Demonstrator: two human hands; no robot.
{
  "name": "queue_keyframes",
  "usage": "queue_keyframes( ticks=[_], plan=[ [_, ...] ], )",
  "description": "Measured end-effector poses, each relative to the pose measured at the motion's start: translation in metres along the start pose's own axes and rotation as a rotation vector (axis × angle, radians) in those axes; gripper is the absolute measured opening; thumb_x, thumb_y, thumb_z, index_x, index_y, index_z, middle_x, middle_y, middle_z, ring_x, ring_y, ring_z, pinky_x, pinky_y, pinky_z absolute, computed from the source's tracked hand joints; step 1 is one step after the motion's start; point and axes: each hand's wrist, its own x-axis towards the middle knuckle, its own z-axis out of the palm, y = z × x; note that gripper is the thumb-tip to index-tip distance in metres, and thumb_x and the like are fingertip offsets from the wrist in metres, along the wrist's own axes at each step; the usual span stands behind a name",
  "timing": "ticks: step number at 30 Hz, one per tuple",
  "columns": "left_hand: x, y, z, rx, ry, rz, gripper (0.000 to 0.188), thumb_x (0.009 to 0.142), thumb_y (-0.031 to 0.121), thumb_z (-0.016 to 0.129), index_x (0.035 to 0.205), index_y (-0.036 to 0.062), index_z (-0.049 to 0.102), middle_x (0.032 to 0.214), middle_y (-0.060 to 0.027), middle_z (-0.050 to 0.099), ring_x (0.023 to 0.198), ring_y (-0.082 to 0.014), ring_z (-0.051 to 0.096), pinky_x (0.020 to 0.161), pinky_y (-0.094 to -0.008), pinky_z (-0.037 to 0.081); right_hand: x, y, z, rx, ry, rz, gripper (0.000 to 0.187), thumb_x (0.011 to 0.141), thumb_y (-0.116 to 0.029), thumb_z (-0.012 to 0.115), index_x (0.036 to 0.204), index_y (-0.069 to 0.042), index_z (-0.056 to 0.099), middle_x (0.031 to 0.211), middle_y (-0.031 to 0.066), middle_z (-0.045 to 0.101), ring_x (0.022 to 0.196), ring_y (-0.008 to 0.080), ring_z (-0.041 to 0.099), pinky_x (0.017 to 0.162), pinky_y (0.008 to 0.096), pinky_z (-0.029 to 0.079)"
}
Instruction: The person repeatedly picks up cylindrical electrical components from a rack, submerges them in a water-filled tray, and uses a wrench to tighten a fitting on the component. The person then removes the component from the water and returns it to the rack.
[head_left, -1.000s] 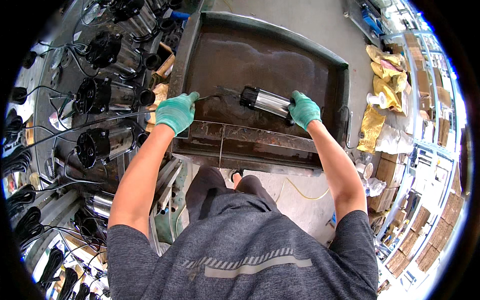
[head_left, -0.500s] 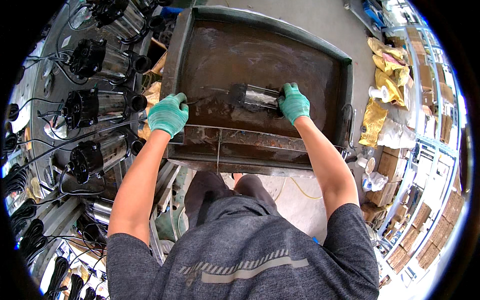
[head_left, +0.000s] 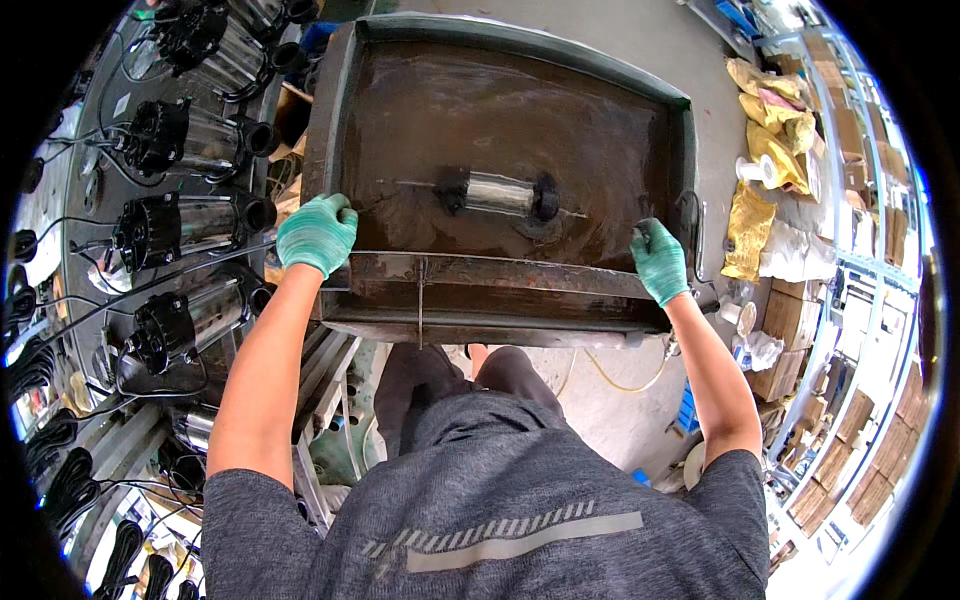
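A shiny metal motor cylinder [head_left: 500,194] with black ends lies on its side in the shallow brown liquid of a dark metal tank [head_left: 520,100]. A thin rod or wire reaches out from each end of it. My left hand [head_left: 318,236], in a green glove, is closed at the tank's left front corner, around a black cable [head_left: 215,262] that comes in from the left. My right hand [head_left: 660,262], in a matching glove with dark fingertips, is apart from the motor, near the right end of the front crossbar [head_left: 530,273]. Its fingers are curled, with nothing visible in them.
Several clear-bodied pumps with black ends [head_left: 205,226] stand on a bench at the left, with cables around them. A bent metal rod [head_left: 697,235] is at the tank's right edge. Yellow sacks [head_left: 748,230], cardboard boxes [head_left: 790,340] and blue shelving [head_left: 870,285] stand at the right.
My right hand has let go of the motor's right end and moved right, toward the tank's right side. The motor's black right end now shows. My left hand stays at the corner.
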Motion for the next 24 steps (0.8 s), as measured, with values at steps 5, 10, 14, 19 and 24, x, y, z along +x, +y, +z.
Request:
queue_keyframes(
  ticks=[5,10,14,19,24],
  plan=[
    [0.001,0.003,0.001,0.005,0.038,-0.013,0.027,0.094,0.033,0.056,0.102,0.0159,0.075,0.108,-0.0157,0.073,0.098,-0.0407,0.068,0.084,-0.0503,0.055,0.000,0.048,0.014,-0.014,0.149,0.215,0.025,0.103,-0.031,0.062,0.103,-0.006,0.066,0.088,0.0244,0.069,0.082,0.0476,0.065,0.071,0.0475,0.053],
    [0.001,0.005,0.000,0.019,0.041,-0.057,0.027,0.095,0.033,0.057,0.103,0.0162,0.076,0.107,-0.0151,0.075,0.096,-0.0393,0.070,0.083,-0.0491,0.055,0.003,0.050,0.022,-0.222,0.139,0.333,0.042,0.105,-0.047,0.050,0.102,-0.010,0.068,0.096,0.0267,0.069,0.095,0.0515,0.064,0.079,0.0597,0.051],
    [0.002,0.007,0.000,0.049,0.025,-0.096,0.026,0.095,0.033,0.058,0.104,0.0177,0.077,0.106,-0.0143,0.075,0.096,-0.0388,0.071,0.084,-0.0487,0.056,0.006,0.040,0.016,-0.251,0.080,0.383,0.042,0.105,-0.047,0.048,0.102,-0.010,0.068,0.098,0.0263,0.070,0.097,0.0508,0.065,0.081,0.0596,0.051],
    [0.003,0.005,0.004,0.062,0.064,-0.089,0.026,0.095,0.035,0.059,0.103,0.0191,0.078,0.105,-0.0115,0.076,0.095,-0.0386,0.071,0.085,-0.0485,0.057,0.008,0.035,0.012,-0.242,0.021,0.415,0.042,0.105,-0.047,0.048,0.103,-0.010,0.068,0.100,0.0265,0.070,0.098,0.0507,0.064,0.082,0.0596,0.051],
    [0.003,0.006,0.004,0.084,0.067,-0.086,0.025,0.095,0.034,0.060,0.102,0.0181,0.077,0.105,-0.0121,0.076,0.095,-0.0385,0.071,0.084,-0.0487,0.057,0.009,0.038,0.012,-0.228,-0.011,0.423,0.042,0.105,-0.047,0.049,0.104,-0.010,0.068,0.100,0.0272,0.070,0.099,0.0510,0.064,0.083,0.0592,0.051]
  ],
)
